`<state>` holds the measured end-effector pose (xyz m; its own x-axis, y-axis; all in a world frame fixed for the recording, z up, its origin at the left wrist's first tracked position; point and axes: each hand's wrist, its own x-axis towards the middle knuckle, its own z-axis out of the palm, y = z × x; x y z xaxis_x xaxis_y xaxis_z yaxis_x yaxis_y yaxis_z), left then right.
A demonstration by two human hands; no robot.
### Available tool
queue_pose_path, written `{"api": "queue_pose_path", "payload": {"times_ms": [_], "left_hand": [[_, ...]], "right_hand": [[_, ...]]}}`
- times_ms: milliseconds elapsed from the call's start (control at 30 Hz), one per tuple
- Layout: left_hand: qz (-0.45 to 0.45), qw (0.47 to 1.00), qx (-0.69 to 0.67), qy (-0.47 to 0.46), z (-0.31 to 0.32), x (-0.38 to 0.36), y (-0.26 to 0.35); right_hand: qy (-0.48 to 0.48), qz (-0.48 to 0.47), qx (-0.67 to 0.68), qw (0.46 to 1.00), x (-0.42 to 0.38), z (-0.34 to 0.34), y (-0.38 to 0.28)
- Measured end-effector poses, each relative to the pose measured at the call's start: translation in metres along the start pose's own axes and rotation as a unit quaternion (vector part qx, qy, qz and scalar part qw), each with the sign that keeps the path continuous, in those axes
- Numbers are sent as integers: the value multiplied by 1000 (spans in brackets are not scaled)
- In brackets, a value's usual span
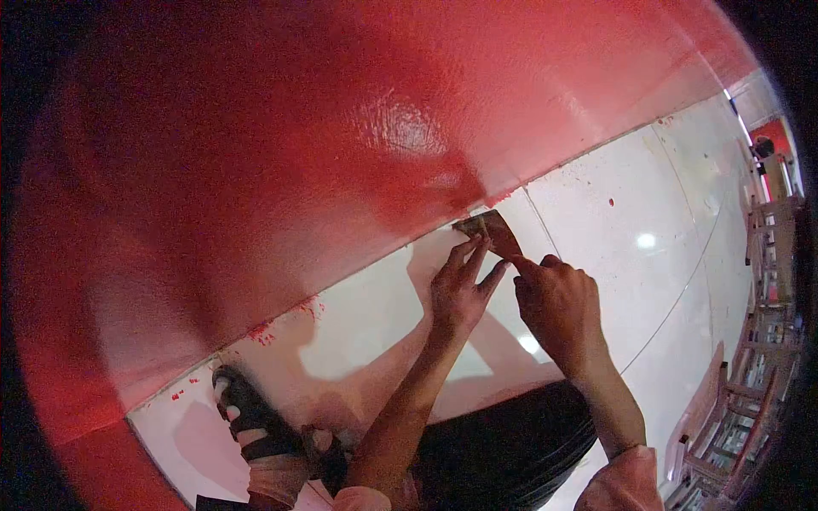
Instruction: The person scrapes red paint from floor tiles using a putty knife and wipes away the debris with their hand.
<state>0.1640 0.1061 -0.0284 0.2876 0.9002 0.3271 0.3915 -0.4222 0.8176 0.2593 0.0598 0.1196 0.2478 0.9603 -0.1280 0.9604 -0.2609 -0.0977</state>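
Note:
My right hand [558,307] is closed around the handle of a putty knife, with the index finger stretched along it toward the blade. The putty knife's dark, flared blade [504,236] lies low at the seam between the red wall and the white floor. My left hand [460,289] reaches to the same spot, its fingers stretched out and the thumb apart. Its fingertips rest on or beside the blade's left part; the exact contact is hidden. The handle is mostly covered by my right hand.
The glossy red wall [298,145] rises along the white tiled floor [613,162]. Red paint flecks [264,334] mark the floor near the seam. My sandaled foot [247,417] is at lower left, near the wall. Metal and wooden racks [763,341] stand at far right.

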Motion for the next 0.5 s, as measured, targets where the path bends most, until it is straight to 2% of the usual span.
{"api": "queue_pose_path", "payload": {"times_ms": [67,200,400,500], "left_hand": [[-5,999,-22,-25,-1,-2,-3],[37,998,0,46,4,1,-7],[13,999,19,36,1,2,-6],[20,999,-20,35,2,0,-5]], "right_hand": [[-19,-18,8,1000,0,-13,1],[-37,-3,-19,999,6,-13,-2],[-8,-3,-18,1000,7,-17,-10],[-9,10,-30,999,4,-9,-4]]}}
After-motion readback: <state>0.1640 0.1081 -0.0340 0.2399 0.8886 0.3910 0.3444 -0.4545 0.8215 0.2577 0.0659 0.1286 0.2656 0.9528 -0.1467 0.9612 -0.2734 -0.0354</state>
